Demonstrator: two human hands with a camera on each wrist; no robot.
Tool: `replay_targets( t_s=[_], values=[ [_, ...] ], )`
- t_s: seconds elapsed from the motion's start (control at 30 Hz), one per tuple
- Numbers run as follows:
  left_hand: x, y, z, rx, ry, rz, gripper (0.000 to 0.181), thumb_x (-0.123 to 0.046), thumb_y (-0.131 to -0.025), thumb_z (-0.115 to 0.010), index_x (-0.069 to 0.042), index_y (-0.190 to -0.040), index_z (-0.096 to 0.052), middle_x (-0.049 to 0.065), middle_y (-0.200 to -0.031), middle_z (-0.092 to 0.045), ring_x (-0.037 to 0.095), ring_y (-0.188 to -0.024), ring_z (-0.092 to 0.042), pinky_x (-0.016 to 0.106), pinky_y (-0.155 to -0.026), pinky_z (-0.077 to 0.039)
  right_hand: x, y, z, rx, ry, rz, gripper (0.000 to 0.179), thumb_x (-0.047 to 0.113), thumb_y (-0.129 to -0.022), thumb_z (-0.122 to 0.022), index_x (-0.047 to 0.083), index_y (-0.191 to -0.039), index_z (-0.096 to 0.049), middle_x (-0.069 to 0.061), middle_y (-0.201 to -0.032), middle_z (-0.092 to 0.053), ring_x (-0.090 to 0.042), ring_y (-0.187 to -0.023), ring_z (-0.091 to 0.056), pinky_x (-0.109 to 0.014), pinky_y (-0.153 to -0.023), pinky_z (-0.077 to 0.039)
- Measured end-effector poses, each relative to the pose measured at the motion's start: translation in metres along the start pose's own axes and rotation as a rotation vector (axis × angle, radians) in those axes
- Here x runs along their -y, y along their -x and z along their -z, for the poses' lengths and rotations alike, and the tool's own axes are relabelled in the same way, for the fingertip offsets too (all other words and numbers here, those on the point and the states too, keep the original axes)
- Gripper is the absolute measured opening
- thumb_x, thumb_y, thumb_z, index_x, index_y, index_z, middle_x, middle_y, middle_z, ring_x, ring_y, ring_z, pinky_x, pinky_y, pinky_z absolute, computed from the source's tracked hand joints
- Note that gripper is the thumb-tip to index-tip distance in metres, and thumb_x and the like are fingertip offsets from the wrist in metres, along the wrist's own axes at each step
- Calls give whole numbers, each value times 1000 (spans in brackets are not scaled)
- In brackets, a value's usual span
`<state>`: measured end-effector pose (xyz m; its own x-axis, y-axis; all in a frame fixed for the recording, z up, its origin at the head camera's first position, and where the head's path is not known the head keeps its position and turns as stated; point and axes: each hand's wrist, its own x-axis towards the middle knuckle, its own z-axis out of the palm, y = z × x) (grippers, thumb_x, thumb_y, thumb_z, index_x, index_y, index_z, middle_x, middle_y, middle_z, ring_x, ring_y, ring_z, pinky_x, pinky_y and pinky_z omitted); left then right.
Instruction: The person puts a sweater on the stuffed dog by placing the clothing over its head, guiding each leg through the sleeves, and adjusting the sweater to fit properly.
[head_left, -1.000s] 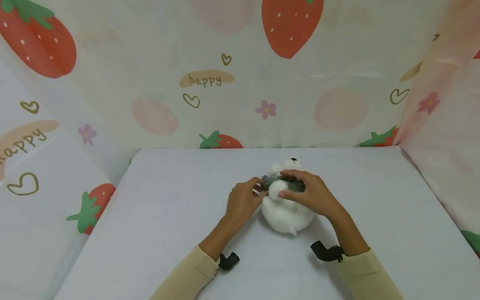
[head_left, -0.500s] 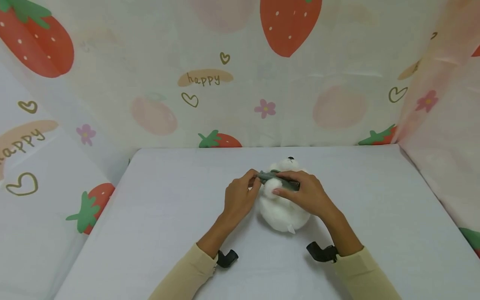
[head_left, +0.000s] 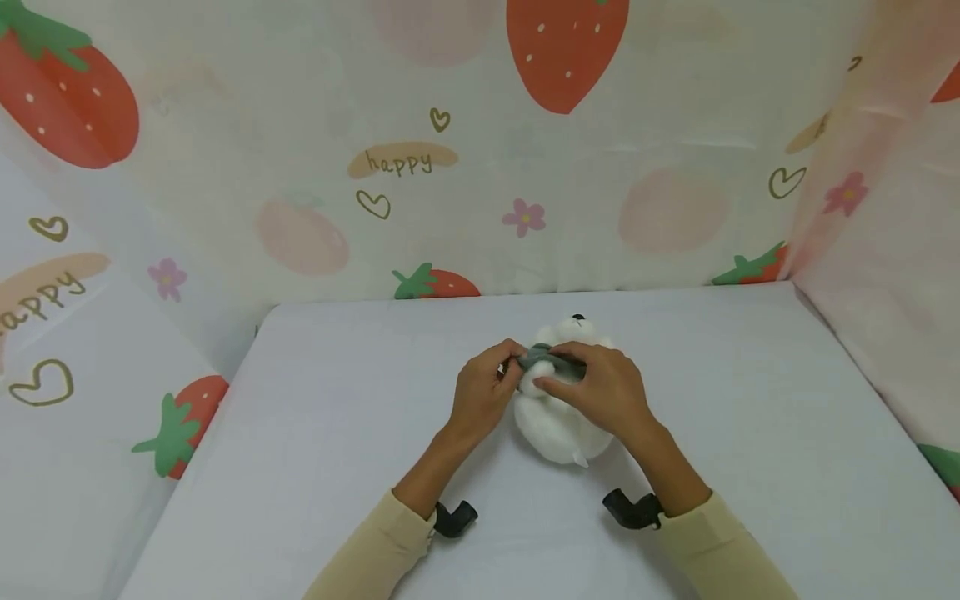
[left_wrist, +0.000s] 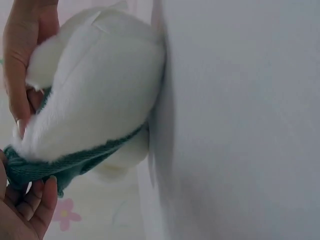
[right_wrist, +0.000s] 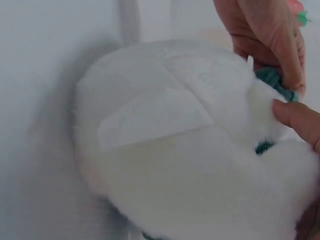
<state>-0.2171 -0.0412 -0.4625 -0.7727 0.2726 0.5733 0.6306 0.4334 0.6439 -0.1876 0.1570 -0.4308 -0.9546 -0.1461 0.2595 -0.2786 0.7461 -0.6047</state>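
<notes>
A white plush toy (head_left: 558, 429) with a black nose lies on the table, its round bottom facing me. Around its neck runs a knitted green scarf (left_wrist: 80, 161). My left hand (head_left: 483, 390) pinches a bunched part of that scarf between thumb and fingers, at the toy's left side. My right hand (head_left: 609, 385) holds the toy at the neck; its thumb lies on a white paw (right_wrist: 265, 107) and its fingers go over the scarf. A pale fabric tag (right_wrist: 155, 120) shows on the toy's underside. The toy's face is mostly hidden.
A white-covered table (head_left: 337, 417) lies beneath the toy. Behind it hangs a strawberry-print cloth (head_left: 450, 208), with side panels left and right. Black wrist pieces (head_left: 633, 510) stick out near both cuffs.
My left hand has drawn a part of the scarf outward to the left and still pinches it. The right hand has shifted slightly left, keeping its hold on the toy.
</notes>
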Motion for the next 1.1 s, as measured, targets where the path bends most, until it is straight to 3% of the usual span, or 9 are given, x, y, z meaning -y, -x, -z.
replay_targets(
  t_s=[0.1, 0.23, 0.4, 0.5, 0.7, 0.83, 0.93, 1.0, 1.1],
  values=[
    [-1, 1, 3, 36, -35, -33, 20, -5, -99, -52, -10, -100, -71, 1, -95, -69, 8, -74, -56, 22, -62, -48, 1, 0, -4, -26, 14, -15, 50, 49, -83, -81, 14, -120, -75, -4, -108, -76, -22, -90, -68, -37, -69, -48],
    [-7, 2, 5, 42, -162, -151, 16, -5, -98, -58, -12, -103, -72, 0, -97, -69, 9, -77, -56, 24, -66, -50, 3, 2, -8, -77, 36, -33, 45, 43, -82, -83, 13, -115, -76, -6, -101, -76, -22, -82, -66, -36, -64, -48],
    [-18, 6, 0, 72, -308, -329, 13, -3, -93, -67, -13, -100, -72, -3, -94, -66, 9, -81, -60, 21, -67, -52, 5, 1, -19, -198, 75, -36, 21, 9, -82, -79, 9, -102, -78, -8, -87, -73, -23, -72, -61, -36, -56, -47],
    [-23, 7, -3, 71, -375, -372, 14, -3, -91, -68, -13, -100, -72, -3, -91, -63, 8, -77, -59, 19, -62, -51, 2, -1, -21, -210, 89, -12, 19, 1, -81, -75, 6, -99, -77, -8, -86, -72, -24, -74, -60, -38, -57, -49],
    [-21, 7, 0, 51, -350, -284, 14, -2, -89, -68, -12, -99, -73, -3, -91, -67, 9, -77, -62, 22, -63, -53, -3, -1, -13, -91, 86, 35, 36, 19, -81, -87, 6, -112, -74, -8, -104, -73, -26, -93, -64, -44, -75, -54],
    [-16, 5, 3, 103, -279, -284, 14, -3, -90, -68, -10, -100, -75, 0, -98, -72, 10, -83, -65, 21, -69, -55, -4, -1, -14, -133, 93, 26, 34, 19, -80, -88, 6, -109, -75, -7, -96, -73, -25, -85, -64, -42, -68, -54],
    [-10, 3, 5, 122, -167, -273, 11, -8, -91, -71, -11, -100, -76, -1, -93, -73, 10, -77, -64, 19, -65, -52, -3, -1, -15, -160, 99, 39, 34, 18, -80, -88, 5, -108, -75, -8, -94, -73, -26, -84, -65, -43, -67, -54],
    [-5, 2, 7, 104, -9, -186, 7, -12, -93, -73, -11, -98, -77, -1, -87, -73, 12, -70, -64, 21, -60, -51, -2, 0, -13, -138, 89, 43, 34, 18, -81, -87, 5, -111, -75, -9, -99, -73, -28, -89, -66, -45, -73, -55],
    [5, 1, 8, 6, 248, 60, 11, -20, -95, -74, -10, -96, -77, 3, -83, -72, 18, -64, -67, 27, -55, -54, -2, 0, -7, -52, 48, 34, 34, 19, -86, -81, 6, -117, -73, -9, -110, -73, -30, -101, -66, -49, -83, -53]
  ],
)
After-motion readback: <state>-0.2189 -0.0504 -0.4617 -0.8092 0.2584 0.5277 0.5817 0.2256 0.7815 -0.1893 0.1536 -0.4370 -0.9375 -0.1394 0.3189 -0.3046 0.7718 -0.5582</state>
